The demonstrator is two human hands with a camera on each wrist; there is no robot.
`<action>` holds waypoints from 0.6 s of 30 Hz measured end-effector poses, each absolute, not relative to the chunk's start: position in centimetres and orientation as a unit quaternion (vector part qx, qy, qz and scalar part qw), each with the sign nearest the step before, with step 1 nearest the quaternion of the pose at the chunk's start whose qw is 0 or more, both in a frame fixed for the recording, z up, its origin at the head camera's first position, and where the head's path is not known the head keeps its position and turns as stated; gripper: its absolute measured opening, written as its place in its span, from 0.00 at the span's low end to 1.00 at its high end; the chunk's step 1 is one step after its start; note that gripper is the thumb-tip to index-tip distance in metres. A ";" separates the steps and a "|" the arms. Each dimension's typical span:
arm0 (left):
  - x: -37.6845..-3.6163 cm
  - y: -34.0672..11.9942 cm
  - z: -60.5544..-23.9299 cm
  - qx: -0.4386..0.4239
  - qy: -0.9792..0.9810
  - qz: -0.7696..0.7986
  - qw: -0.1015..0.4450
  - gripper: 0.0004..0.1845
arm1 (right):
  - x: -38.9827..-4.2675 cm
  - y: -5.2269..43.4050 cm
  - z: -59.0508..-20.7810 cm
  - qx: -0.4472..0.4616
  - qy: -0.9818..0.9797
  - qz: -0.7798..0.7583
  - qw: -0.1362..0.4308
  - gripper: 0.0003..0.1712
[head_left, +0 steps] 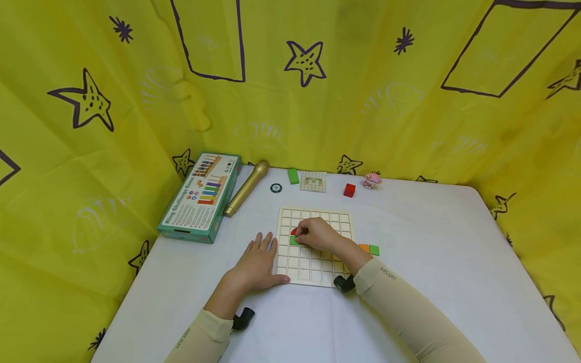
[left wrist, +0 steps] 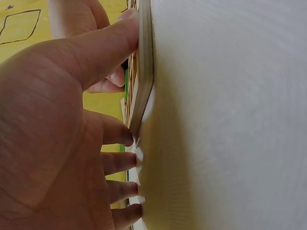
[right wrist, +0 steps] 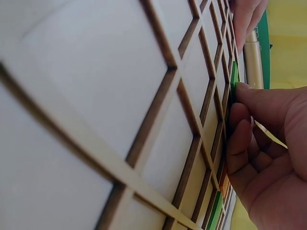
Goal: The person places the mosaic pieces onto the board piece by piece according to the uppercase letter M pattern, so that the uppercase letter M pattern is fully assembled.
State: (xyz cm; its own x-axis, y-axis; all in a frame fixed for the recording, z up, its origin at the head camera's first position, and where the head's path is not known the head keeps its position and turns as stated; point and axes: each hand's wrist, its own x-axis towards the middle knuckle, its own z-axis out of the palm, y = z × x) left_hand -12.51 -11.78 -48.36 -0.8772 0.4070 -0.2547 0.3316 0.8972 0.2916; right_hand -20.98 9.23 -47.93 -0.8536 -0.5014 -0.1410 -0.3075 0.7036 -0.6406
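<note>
A pale wooden grid board (head_left: 310,275) lies on the white table. My left hand (head_left: 256,264) rests at its lower left corner, fingers spread on the cloth and thumb (left wrist: 120,38) on the board's edge. My right hand (head_left: 320,234) reaches over the grid with its fingers curled. Its thumb and index fingertip pinch at a green tile (head_left: 294,240) in the left part of the grid; the right wrist view shows the thumb against this green tile (right wrist: 234,76). A red piece (head_left: 294,231) with a rounded edge shows just beyond it, partly hidden by the fingers.
An orange tile (head_left: 364,248) and another green tile (head_left: 374,250) lie right of the board. Behind it are a green block (head_left: 293,176), a patterned card (head_left: 313,182), a red block (head_left: 349,190) and a pink figurine (head_left: 372,180). A game box (head_left: 199,196), gold microphone (head_left: 247,188) and black disc (head_left: 276,188) lie left.
</note>
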 end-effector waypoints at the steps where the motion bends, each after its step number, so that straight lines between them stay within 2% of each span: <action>1: -12.5 -11.8 -48.4 0.192 0.961 0.120 0.156 0.59 | -21.0 9.2 -48.0 -0.221 0.910 -0.315 0.155 0.05; 18: -12.5 -11.8 -48.5 0.192 0.961 0.122 0.156 0.59 | -20.6 9.4 -48.3 -0.215 0.909 -0.327 0.147 0.03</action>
State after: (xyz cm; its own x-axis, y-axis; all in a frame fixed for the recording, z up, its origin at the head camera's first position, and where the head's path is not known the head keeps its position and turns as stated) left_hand -12.55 -11.83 -48.49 -0.8780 0.4068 -0.2523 0.3309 0.8966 0.2944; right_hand -20.61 9.36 -48.27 -0.8640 -0.4870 -0.1275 -0.2944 0.6943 -0.6567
